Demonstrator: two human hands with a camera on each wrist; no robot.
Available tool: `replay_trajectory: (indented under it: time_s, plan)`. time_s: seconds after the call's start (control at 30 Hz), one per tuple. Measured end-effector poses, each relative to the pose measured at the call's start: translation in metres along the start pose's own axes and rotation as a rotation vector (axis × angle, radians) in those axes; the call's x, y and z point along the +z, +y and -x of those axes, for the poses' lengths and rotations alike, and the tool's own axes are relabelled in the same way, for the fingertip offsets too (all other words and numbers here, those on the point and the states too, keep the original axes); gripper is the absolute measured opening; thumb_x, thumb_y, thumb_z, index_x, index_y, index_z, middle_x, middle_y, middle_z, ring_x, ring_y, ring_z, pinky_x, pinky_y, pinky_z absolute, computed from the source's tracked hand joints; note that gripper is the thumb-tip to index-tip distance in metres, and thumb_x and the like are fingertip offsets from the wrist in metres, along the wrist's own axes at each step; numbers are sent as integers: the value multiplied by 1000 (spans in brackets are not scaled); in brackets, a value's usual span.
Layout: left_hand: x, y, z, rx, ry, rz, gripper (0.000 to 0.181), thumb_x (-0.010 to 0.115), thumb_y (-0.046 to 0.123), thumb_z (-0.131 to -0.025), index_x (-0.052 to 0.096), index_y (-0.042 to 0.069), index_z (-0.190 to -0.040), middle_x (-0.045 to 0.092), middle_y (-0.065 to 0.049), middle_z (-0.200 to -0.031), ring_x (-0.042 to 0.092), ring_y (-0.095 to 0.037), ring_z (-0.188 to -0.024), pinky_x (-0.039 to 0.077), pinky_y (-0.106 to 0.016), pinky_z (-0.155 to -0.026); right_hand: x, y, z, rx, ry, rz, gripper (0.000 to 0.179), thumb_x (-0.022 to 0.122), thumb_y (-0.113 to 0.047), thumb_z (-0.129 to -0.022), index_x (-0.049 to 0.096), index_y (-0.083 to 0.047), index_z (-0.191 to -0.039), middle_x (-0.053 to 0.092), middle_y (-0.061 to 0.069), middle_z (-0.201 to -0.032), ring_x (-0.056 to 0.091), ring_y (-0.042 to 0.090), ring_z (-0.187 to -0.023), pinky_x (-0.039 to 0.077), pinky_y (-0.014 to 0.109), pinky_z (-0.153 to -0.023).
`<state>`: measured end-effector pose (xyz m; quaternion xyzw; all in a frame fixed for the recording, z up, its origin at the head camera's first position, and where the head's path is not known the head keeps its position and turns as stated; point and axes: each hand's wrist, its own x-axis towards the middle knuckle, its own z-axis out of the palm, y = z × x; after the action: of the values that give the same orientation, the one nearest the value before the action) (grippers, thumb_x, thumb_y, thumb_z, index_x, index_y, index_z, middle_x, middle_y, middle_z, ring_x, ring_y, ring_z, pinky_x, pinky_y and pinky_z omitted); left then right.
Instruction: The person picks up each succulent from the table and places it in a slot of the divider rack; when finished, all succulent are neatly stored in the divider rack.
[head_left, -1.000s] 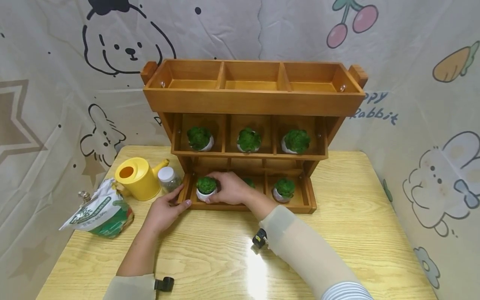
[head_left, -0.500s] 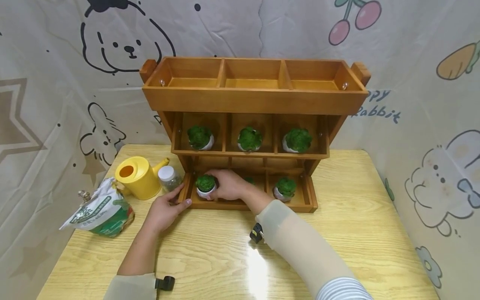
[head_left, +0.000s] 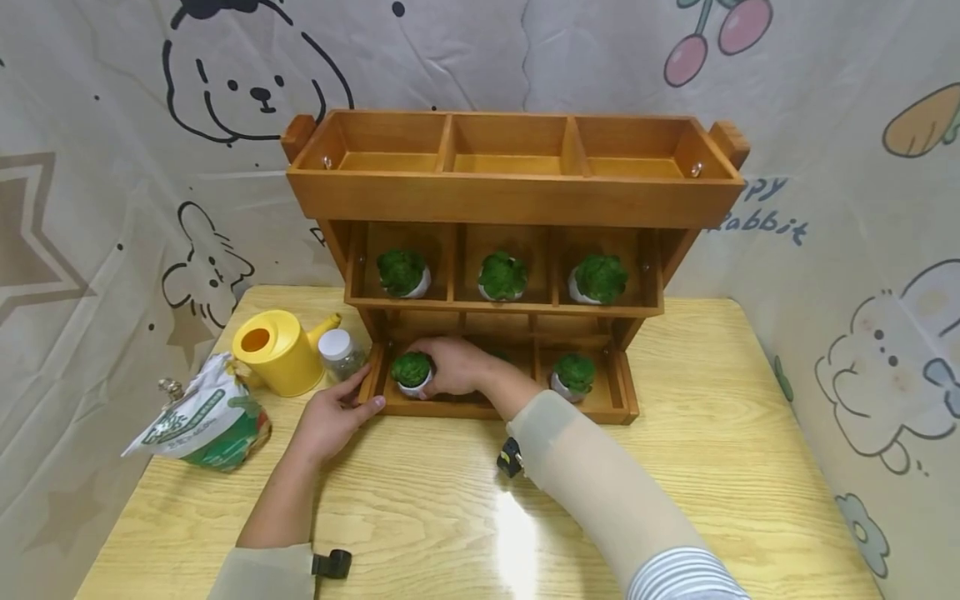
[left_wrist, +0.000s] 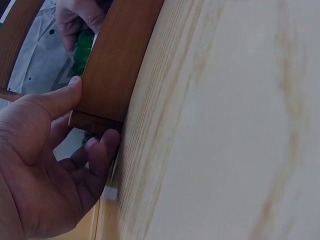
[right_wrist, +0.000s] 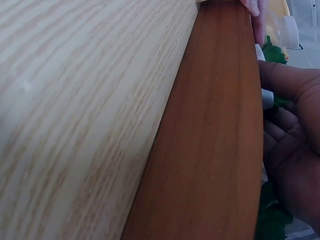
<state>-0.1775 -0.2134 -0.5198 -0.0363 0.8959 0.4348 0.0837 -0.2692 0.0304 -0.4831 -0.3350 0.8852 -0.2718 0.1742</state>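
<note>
In the head view, a three-tier wooden shelf (head_left: 510,200) stands at the back of the table. My right hand (head_left: 459,367) holds a small potted succulent (head_left: 412,370) in the lowest tier's left compartment. Its white pot (right_wrist: 267,99) shows past the tray's front board (right_wrist: 210,115) in the right wrist view. My left hand (head_left: 333,421) grips the front left corner of the lowest tray; in the left wrist view, the thumb lies at the board's upper edge and the fingers curl at its end. Partly hidden behind my right hand is the plant in the middle compartment.
Another potted succulent (head_left: 573,374) sits at the lowest tier's right; three more line the middle tier. Left of the shelf stand a white-capped clear jar (head_left: 341,354), a yellow watering can (head_left: 279,354) and a clipped white-green bag (head_left: 210,417). A printed cloth (head_left: 450,58) hangs behind.
My right forearm has shifted slightly forward and left, the hand still on the succulent in the same compartment. The left hand keeps its place. The head view has tilted slightly.
</note>
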Motion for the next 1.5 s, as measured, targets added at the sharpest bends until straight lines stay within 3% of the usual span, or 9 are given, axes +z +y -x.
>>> replay_trajectory:
  time_s: [0.3, 0.63, 0.9, 1.03, 1.3, 1.5]
  plan:
    - [0, 3, 1, -3, -4, 2, 74, 75, 51, -94, 48, 26, -157, 67, -20, -131, 62, -29, -113, 51, -45, -93, 1, -2, -1, 12, -4, 70, 60, 89, -17, -83, 64, -18, -137, 70, 0, -128, 62, 19, -120, 46, 33, -106]
    - [-1, 1, 1, -9, -9, -12, 74, 74, 52, -94, 47, 27, -158, 67, -18, -130, 60, -29, -110, 49, -42, -90, 1, 1, 0, -12, 40, 27, 61, 88, -12, -82, 64, -16, -138, 69, 1, -130, 62, 20, -122, 46, 33, -106]
    - [-2, 3, 1, -1, 2, -55, 72, 74, 49, -95, 47, 27, -158, 70, -14, -114, 63, -27, -104, 51, -37, -81, -1, 1, 2, -20, 37, 41, 71, 86, -17, -85, 55, -10, -148, 65, 5, -138, 59, 23, -128, 44, 34, -109]
    - [-1, 7, 2, 20, -2, -67, 71, 73, 44, -97, 46, 23, -159, 71, -15, -114, 65, -27, -103, 52, -37, -79, -6, -1, 9, -21, 38, 27, 76, 86, -16, -85, 50, -6, -151, 62, 8, -143, 56, 25, -132, 42, 36, -113]
    - [-1, 10, 4, 17, -12, -59, 71, 71, 43, -99, 43, 23, -161, 67, -19, -129, 65, -28, -108, 54, -46, -87, -14, -2, 28, -26, 57, -35, 76, 82, -11, -87, 47, -7, -155, 57, 8, -150, 55, 23, -136, 43, 35, -112]
    - [0, 10, 5, 30, -7, -70, 70, 70, 42, -99, 43, 22, -160, 67, -19, -127, 65, -32, -111, 53, -50, -88, -16, -2, 48, -27, 62, -45, 74, 81, -17, -91, 46, -8, -156, 54, 9, -153, 56, 24, -135, 46, 35, -110]
